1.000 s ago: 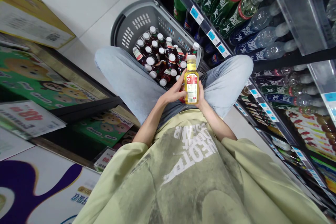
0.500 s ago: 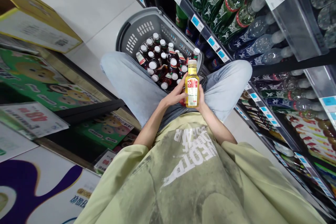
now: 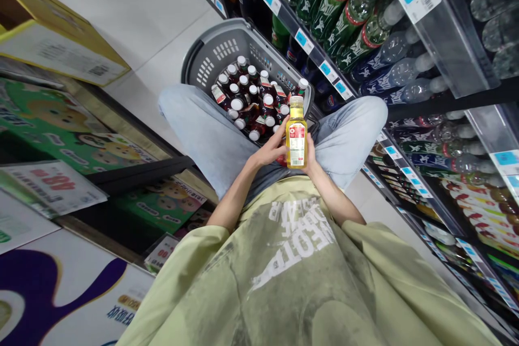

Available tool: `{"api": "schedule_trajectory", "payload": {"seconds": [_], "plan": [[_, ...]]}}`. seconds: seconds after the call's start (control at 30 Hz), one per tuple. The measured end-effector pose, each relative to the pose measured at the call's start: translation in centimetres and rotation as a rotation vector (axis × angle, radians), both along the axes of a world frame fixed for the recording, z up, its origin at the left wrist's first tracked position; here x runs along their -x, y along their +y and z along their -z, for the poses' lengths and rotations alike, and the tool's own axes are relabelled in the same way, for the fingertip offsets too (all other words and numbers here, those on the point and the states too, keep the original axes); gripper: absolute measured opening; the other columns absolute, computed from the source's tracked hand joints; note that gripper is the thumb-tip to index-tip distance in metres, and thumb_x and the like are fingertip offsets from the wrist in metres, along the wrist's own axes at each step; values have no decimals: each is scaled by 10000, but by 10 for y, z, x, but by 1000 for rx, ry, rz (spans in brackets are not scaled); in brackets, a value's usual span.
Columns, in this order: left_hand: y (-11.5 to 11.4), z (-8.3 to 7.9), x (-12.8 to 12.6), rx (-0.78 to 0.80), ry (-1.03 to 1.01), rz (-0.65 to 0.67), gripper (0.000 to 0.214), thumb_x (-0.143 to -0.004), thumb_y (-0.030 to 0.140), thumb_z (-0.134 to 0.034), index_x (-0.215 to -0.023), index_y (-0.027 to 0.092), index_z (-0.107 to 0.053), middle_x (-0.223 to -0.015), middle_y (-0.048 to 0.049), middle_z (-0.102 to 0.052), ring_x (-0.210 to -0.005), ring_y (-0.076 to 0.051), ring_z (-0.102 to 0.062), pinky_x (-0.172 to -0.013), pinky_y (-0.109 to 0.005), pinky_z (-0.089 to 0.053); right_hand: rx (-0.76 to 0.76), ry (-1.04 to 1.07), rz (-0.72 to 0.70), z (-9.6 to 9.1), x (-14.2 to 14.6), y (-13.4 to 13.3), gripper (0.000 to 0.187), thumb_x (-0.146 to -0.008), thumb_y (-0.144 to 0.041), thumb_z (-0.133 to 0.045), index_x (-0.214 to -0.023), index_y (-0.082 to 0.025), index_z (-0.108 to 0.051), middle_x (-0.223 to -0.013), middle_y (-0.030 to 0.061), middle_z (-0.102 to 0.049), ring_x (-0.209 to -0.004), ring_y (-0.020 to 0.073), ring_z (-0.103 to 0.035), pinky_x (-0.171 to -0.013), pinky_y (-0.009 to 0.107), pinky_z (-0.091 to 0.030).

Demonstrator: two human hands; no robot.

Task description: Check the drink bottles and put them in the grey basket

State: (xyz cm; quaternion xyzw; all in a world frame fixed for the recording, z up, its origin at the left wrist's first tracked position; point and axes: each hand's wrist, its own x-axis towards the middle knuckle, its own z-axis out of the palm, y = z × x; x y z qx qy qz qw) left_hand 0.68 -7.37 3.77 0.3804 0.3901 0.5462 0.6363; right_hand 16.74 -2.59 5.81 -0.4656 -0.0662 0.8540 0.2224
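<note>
I hold a small bottle of yellow drink (image 3: 296, 138) upright in front of my lap, its red-and-white label facing me. My left hand (image 3: 271, 150) grips its left side with curled fingers. My right hand (image 3: 312, 154) wraps round its right side, mostly hidden behind the bottle. Just beyond the bottle a grey plastic basket (image 3: 211, 48) stands on the floor between my knees. It is packed with several dark red bottles (image 3: 250, 101) with white caps.
Shelves of green and clear drink bottles (image 3: 357, 5) with blue price tags run along the right. Cardboard boxes (image 3: 60, 48) and colourful cartons (image 3: 52, 119) line the left. Pale floor tiles (image 3: 133, 5) stretch beyond the basket.
The hands and the yellow bottle keep the same hold. My head has shifted slightly, so the basket and shelves sit a little lower and to the right in view.
</note>
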Motion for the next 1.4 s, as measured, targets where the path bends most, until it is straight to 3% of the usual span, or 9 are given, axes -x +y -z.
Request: {"api": "schedule_trajectory", "payload": {"seconds": [0.2, 0.57, 0.7, 0.83, 0.97, 1.07, 1.17, 1.33, 1.4], "plan": [[-1, -3, 1, 47, -37, 17, 1073, -866, 493, -866, -1786, 306, -348, -1652, -137, -571, -1266, -393, -687, -1052, -520, -633, 43, 18, 3, -2, 0, 0, 693, -989, -855, -503, -1063, -200, -716, -826, 67, -758, -777, 261, -757, -653, 377, -669], [4, 14, 4, -50, -64, -47, 1071, -858, 412, -843, -1791, 321, -325, -1662, -131, -537, -1387, -356, -625, -1167, -459, -527, 41, 144, -137, -2, -3, -2, 806, -960, -948, -404, -1080, -203, -688, -768, 50, -678, -670, 235, -676, -548, 338, -590], [5, 18, 2, -8, -129, -101, 1049, -808, 441, -886, -1743, 292, -432, -1624, -138, -588, -1374, -361, -636, -1191, -475, -503, -6, 237, -182, 1, -4, -2, 780, -946, -943, -457, -1099, -212, -682, -746, 24, -648, -616, 218, -634, -516, 326, -570], [7, 8, 0, 110, -256, -143, 947, -753, 484, -909, -1601, 194, -602, -1503, -159, -693, -1351, -367, -667, -1149, -446, -540, -78, 284, -299, 10, -5, -5, 816, -925, -979, -427, -1068, -211, -662, -764, 29, -656, -557, 199, -602, -473, 322, -552], [6, -12, -1, 205, -347, -132, 930, -709, 476, -936, -1520, 127, -643, -1383, -183, -756, -1175, -335, -749, -968, -377, -629, -79, 277, -361, 15, -7, -6, 821, -927, -980, -435, -1018, -194, -654, -797, 62, -694, -582, 203, -632, -497, 330, -577], [4, -22, 2, 243, -352, -97, 935, -753, 499, -910, -1560, 146, -598, -1330, -169, -779, -838, -242, -775, -737, -327, -650, -21, 287, -342, 12, -5, -6, 802, -952, -954, -433, -1017, -189, -666, -829, 77, -731, -612, 218, -659, -529, 353, -608], [2, -24, 5, 274, -333, -6, 1003, -815, 558, -860, -1659, 166, -485, -1234, -151, -802, -527, -159, -659, -516, -311, -587, 6, 272, -308, 5, -2, -5, 784, -953, -945, -457, -1006, -196, -682, -830, 71, -747, -615, 218, -671, -546, 354, -621], [1, -19, 7, 292, -321, 51, 1140, -864, 615, -847, -1758, 161, -304, -808, -20, -753, -421, -167, -593, -492, -335, -580, -48, 200, -272, -5, 3, -3, 813, -943, -954, -454, -1028, -190, -718, -779, 68, -741, -564, 216, -659, -505, 340, -597], [1, -14, 5, 293, -307, 5, 1159, -857, 638, -870, -1761, 162, -323, -776, -15, -745, -443, -168, -598, -520, -331, -577, -53, 162, -253, -5, 3, -1, 796, -953, -931, -474, -1028, -182, -730, -774, 78, -750, -593, 227, -686, -521, 341, -609]]}}
